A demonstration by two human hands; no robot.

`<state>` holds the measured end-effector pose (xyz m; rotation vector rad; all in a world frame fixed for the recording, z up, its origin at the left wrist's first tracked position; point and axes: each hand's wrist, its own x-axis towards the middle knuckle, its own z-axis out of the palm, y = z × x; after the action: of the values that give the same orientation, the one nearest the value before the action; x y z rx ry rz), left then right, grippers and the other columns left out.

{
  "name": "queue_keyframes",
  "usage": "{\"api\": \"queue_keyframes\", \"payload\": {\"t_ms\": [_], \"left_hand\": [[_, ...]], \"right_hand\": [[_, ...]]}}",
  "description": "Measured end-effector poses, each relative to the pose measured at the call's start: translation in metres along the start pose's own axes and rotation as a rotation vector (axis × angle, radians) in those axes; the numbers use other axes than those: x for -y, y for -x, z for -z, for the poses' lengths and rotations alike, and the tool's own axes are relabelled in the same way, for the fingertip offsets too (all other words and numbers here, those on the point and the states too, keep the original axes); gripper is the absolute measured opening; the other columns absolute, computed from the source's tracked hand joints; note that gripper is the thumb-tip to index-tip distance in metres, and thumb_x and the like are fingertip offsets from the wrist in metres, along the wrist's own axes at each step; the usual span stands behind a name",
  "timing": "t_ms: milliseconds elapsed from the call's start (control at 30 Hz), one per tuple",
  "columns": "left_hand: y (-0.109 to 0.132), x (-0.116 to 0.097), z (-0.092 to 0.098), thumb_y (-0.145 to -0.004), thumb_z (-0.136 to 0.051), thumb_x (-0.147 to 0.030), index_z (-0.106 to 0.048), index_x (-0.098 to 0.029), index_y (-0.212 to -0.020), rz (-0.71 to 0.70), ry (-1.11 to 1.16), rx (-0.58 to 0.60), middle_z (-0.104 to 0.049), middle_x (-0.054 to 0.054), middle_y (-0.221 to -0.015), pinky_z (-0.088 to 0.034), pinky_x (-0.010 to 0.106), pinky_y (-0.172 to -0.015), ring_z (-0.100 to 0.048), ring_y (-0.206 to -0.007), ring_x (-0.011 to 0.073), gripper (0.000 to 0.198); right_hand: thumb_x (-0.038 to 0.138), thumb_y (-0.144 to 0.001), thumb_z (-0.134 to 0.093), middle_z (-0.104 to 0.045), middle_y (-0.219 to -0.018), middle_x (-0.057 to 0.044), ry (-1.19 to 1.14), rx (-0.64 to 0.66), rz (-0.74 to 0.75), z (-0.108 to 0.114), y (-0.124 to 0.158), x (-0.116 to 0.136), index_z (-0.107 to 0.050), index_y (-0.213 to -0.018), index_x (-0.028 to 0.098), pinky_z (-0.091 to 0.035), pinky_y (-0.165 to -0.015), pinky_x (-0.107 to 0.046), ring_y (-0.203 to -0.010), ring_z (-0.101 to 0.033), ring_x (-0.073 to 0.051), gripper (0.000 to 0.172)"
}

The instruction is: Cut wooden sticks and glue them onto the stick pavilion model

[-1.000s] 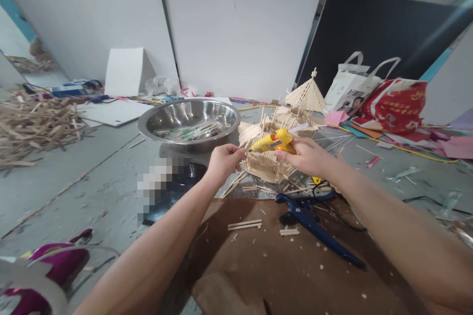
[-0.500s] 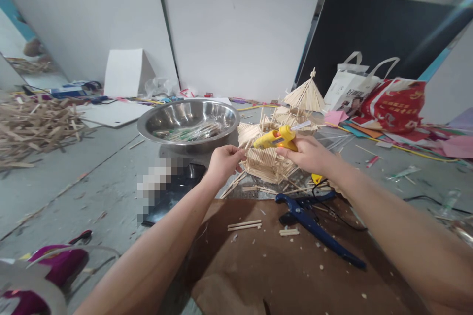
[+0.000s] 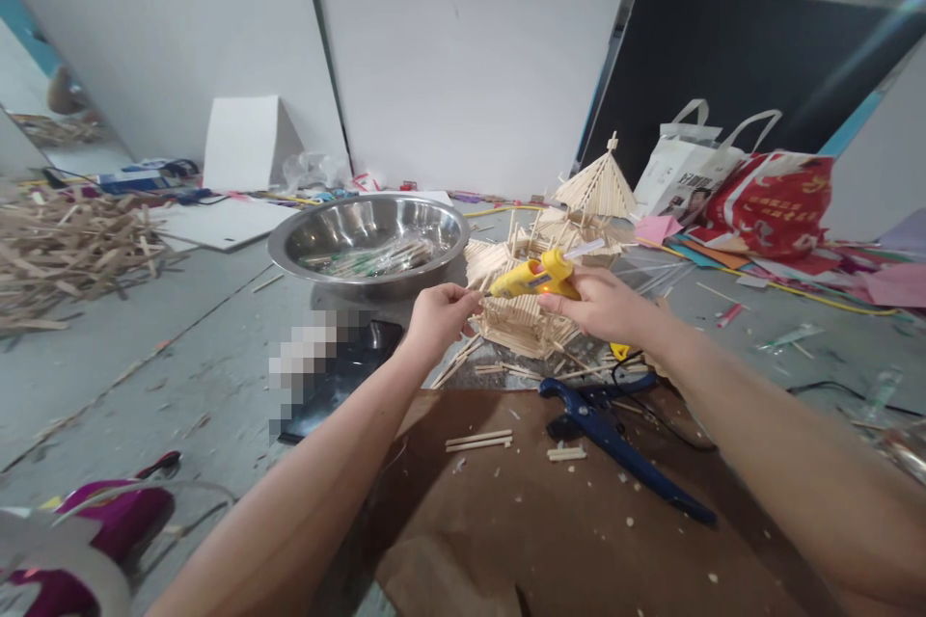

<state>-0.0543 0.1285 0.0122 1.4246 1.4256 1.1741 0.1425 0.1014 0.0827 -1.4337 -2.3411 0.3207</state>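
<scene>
My right hand (image 3: 604, 304) grips a yellow hot glue gun (image 3: 531, 274), its nozzle pointing left and a translucent glue stick (image 3: 585, 249) poking out of the back. Close to the nozzle, my left hand (image 3: 443, 313) is closed in a pinch on a thin wooden stick, mostly hidden by the fingers. Just behind both hands stands a model building of pale wooden sticks (image 3: 517, 333), partly covered by the gun. Its taller part has a pointed roof (image 3: 597, 188). Loose sticks (image 3: 457, 362) lie at its base.
A steel basin (image 3: 368, 281) with bagged sticks stands back left, beside a dark tray-like object (image 3: 340, 395). A blue-handled cutter (image 3: 629, 458) and short sticks (image 3: 478, 442) lie on the brown board (image 3: 579, 559). Bags (image 3: 771, 207) and coloured paper sit at right; a wood-strip pile (image 3: 72, 251) lies left.
The glue gun has dipped slightly in my right hand, and an orange glow now shows on its body. My left hand stays almost where it was.
</scene>
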Motion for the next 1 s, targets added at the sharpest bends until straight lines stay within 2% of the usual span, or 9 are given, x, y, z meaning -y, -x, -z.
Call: {"api": "queue_keyframes", "payload": {"t_ms": [100,700,1000], "left_hand": [[0.0003,-0.0005,-0.0001,-0.067,-0.055,-0.031,-0.055,-0.012,-0.063,0.008,-0.003,0.0,-0.062,0.005,-0.064,-0.031,0.015,-0.028,-0.047,-0.031,0.0039,0.02],[-0.0003,0.0008,0.0,-0.068,-0.053,-0.029,-0.055,-0.012,-0.062,-0.01,-0.016,0.004,-0.062,0.004,-0.065,-0.032,0.016,-0.028,-0.048,-0.032,0.0044,0.018],[-0.0005,0.0013,-0.0011,-0.068,-0.052,-0.028,-0.054,-0.012,-0.063,-0.001,-0.013,0.008,-0.062,0.004,-0.064,-0.032,0.017,-0.028,-0.047,-0.031,0.0047,0.017]], "right_hand": [[0.043,-0.073,-0.041,-0.059,-0.087,-0.006,0.016,-0.008,0.018,-0.0008,-0.0006,-0.0002,-0.054,-0.09,0.02,-0.04,-0.072,-0.031,-0.085,-0.053,-0.02,0.031],[0.044,-0.074,-0.038,-0.059,-0.089,-0.008,0.062,-0.042,0.037,-0.0019,-0.0025,-0.0007,-0.055,-0.084,0.019,-0.04,-0.074,-0.033,-0.086,-0.053,-0.021,0.032],[0.044,-0.075,-0.038,-0.058,-0.097,-0.008,0.042,-0.06,-0.005,0.0,-0.0035,-0.0047,-0.053,-0.093,0.019,-0.039,-0.079,-0.034,-0.092,-0.051,-0.021,0.035]]}}
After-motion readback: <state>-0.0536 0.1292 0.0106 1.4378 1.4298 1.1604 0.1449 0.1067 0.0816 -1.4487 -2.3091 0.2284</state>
